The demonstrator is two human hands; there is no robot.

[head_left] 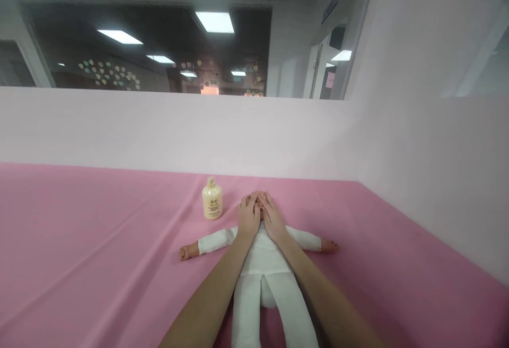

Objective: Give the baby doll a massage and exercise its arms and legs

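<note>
Both hands (249,215) (273,216) touch a doll (263,255) on pink cloth (99,220) before a windowed wall (178,133).

My left grip (249,215) and my right grip (272,215) hide nearly all of the doll's (262,252) head, so I can't make out its features. The doll's legs (246,311) run off the bottom edge, feet out of view, and my forearms (222,287) are cut off there too. The fine print on the bottle (212,203) is too small for me to read. Behind the window (175,35), I find the sign (330,7) illegible. The pink surface (79,231) continues past the left edge.
</note>
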